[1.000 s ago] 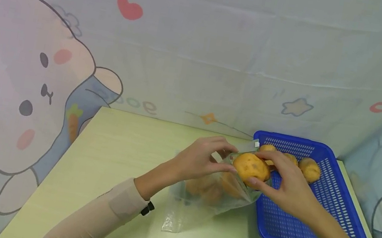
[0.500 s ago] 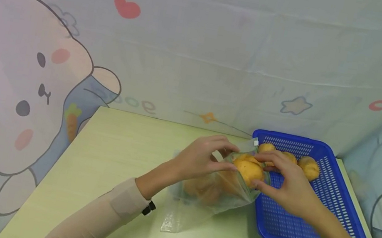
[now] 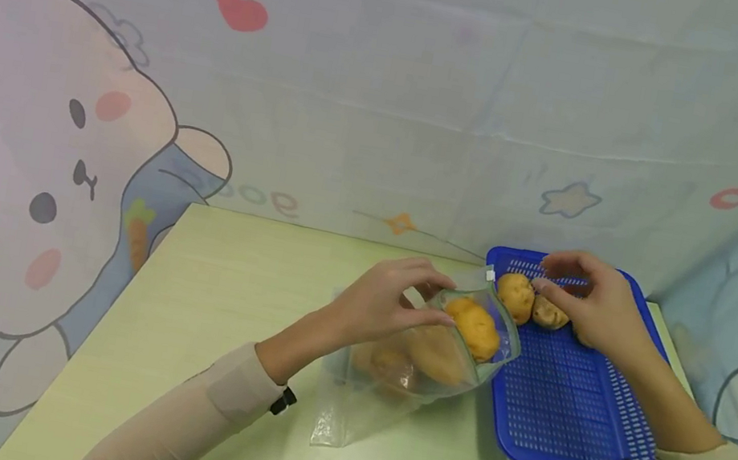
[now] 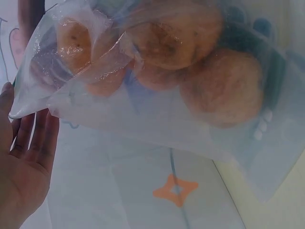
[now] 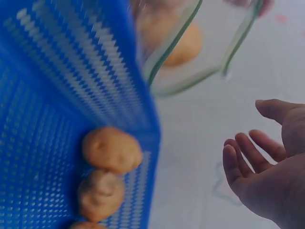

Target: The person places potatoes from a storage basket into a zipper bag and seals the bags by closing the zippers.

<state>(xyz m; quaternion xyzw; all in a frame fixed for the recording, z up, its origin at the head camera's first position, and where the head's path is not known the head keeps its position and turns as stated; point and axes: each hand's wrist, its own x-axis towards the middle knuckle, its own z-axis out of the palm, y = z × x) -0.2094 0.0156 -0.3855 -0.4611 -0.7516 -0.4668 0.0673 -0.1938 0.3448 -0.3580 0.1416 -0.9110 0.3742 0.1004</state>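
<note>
My left hand (image 3: 386,304) pinches the rim of a clear zip bag (image 3: 374,418), holding its mouth apart toward the basket. Inside the mouth lies a yellow potato (image 3: 478,334); several more bulge through the plastic, also seen in the left wrist view as potatoes (image 4: 221,88). Over the far end of the blue plastic basket (image 3: 548,431), my right hand (image 3: 594,304) hovers with loosely bent fingers and holds nothing. Below its fingertips sit a potato (image 3: 515,297) and a knobbly potato (image 3: 549,315); a third is mostly hidden by the hand.
The pale yellow table (image 3: 221,279) carries bag and basket. A printed cloth (image 3: 390,103) hangs behind its back edge, and another cloth stands close on the right. The white slider (image 3: 489,275) sits at the bag's far corner, right by the basket rim.
The right hand has let go of the potato, which slid down into the bag's mouth, then moved right and up over the basket. The left hand keeps its hold on the bag.
</note>
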